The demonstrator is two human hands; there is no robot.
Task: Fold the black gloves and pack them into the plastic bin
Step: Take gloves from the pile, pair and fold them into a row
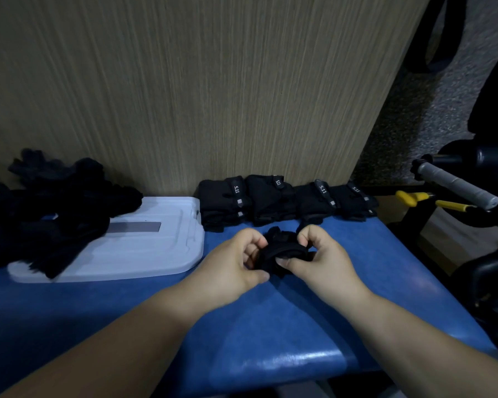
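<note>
A white plastic lid point(144, 248) lies flat on the blue counter point(270, 326), and everything else is placed from it. Just to the right of the lid's near right corner, both hands meet over a bunched black glove point(282, 248) that sits low over the counter. The left hand point(233, 259) has its fingers curled round the glove's left side, with the thumb stretched along the underside. The right hand point(319, 254) pinches the glove's right side, its thumb pressed on the near edge and its fingers bent over the top. A pile of loose black gloves point(55, 202) covers the lid's left half and spills past its left and far edges. Beyond the lid's far right corner, a row of folded black gloves point(270, 199) with small white lettering on their straps stands in stacks against a wood-grain panel point(184, 81). Further right of the lid, past the counter's edge, a yellow-handled tool point(414, 198) lies near a bar with a grey grip point(457, 188).
</note>
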